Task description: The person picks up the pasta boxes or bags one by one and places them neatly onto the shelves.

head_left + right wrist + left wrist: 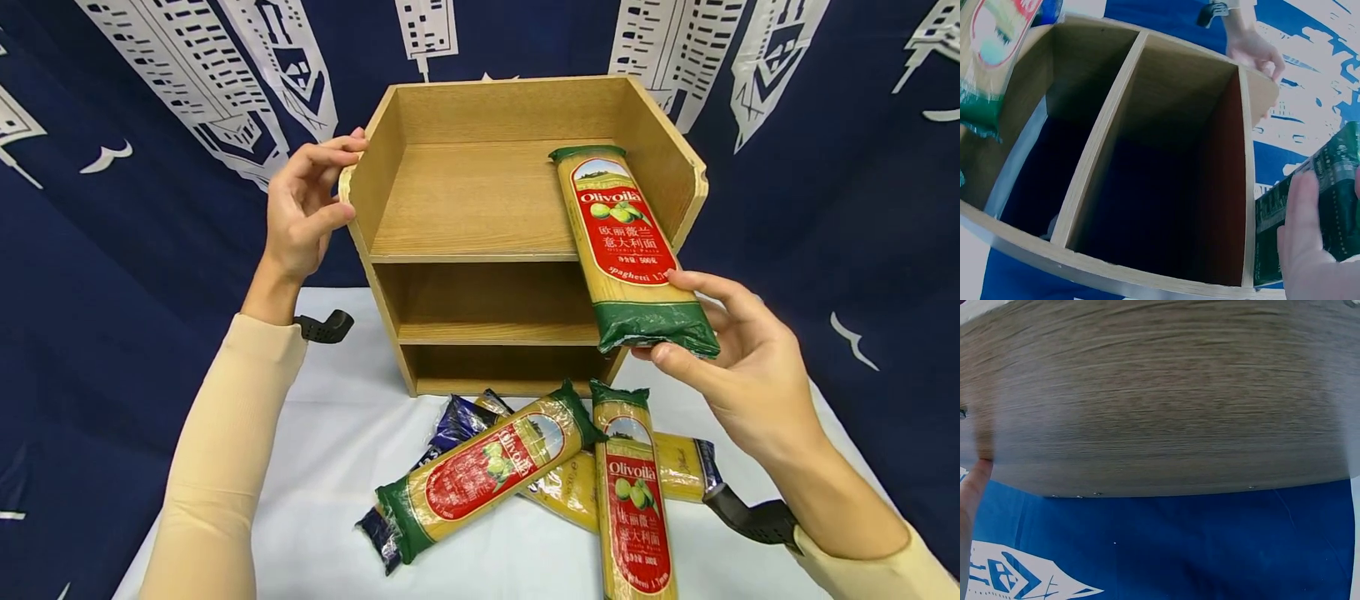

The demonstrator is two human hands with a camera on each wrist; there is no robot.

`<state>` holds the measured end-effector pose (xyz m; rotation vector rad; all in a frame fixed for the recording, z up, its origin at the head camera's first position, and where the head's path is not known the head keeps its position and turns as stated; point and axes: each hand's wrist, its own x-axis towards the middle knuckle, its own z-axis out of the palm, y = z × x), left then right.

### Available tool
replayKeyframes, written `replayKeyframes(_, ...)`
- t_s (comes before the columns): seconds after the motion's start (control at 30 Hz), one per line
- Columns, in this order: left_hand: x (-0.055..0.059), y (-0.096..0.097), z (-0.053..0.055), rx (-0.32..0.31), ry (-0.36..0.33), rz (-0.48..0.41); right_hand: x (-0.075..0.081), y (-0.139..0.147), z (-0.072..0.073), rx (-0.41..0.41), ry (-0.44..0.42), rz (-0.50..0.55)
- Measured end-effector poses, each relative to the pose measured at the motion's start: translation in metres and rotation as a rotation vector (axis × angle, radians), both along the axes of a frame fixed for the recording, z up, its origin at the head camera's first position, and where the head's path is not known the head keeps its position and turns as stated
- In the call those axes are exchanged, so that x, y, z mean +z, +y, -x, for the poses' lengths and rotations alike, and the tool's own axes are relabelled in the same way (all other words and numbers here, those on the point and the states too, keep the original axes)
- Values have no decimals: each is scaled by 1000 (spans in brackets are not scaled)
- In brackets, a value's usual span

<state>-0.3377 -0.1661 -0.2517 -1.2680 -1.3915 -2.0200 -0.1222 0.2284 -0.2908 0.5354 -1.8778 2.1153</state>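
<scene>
My right hand [757, 375] grips a pack of spaghetti [618, 225] by its green near end, thumb underneath and fingers along the right side. The pack has a red label, and its far end lies over the top tier of a small wooden shelf [480, 192], close to the right side panel. In the right wrist view, the pack's dark green end [1272, 225] appears beside my fingers [1304, 219]. My left hand [307, 200] holds the shelf's left side panel at its edge, and a fingertip touches the outer face in the left wrist view.
Before the shelf, two more red-labelled spaghetti packs [495, 467] [633, 500] lie on a white tablecloth [315, 467]. Beneath them are several blue-ended pasta packs [682, 467]. Two lower tiers [495, 329] open toward me. A dark blue patterned cloth [150, 250] hangs behind.
</scene>
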Motion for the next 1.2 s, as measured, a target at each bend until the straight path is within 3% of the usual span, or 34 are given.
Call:
replayKeyframes(0.07, 2, 0, 1, 5, 1, -5, 2, -2, 3, -82, 8, -45)
replayKeyframes(0.17, 5, -1, 1, 8, -1, -15, 5, -4, 8, -137, 29, -76)
replayKeyframes(0.47, 8, 4, 4, 15, 20, -69, 12, -2, 31, -173, 80, -78)
replayKeyframes(0.7, 3, 4, 3, 18, -2, -71, 11, -5, 51, -128, 70, 41)
replayKeyframes(1.2, -5, 5, 4, 16, -21, -62, 4, -11, 78, -196, 87, 63)
